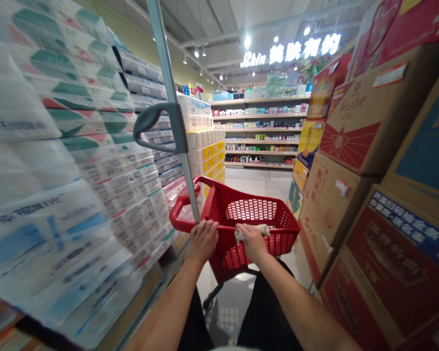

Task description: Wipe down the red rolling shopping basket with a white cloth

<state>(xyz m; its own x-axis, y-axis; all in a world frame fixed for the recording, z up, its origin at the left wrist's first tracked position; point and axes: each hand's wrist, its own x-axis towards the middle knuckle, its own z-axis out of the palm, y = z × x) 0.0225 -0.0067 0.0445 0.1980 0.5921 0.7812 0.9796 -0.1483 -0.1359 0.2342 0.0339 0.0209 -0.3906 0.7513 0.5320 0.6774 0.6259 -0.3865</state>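
Observation:
A red plastic shopping cart (241, 195) stands tilted in view just ahead of my legs, its mesh basket showing at the right. My left hand (204, 240) is closed over the cart's near rim. A grey metal pole with a dark grey loop grip (181, 127) rises just above that hand; its lower end disappears by my fingers, and I cannot tell if they touch it. Farther right, my right hand (253, 240) is wrapped round a crumpled whitish cloth (263, 229) and rests on the same rim.
Stacked tissue packs (91, 112) line the left side on a low pallet. Cardboard cartons (332, 200) are piled high close on the right. A pale floor aisle (256, 187) leads to shelves of small goods (258, 115) under a lit sign.

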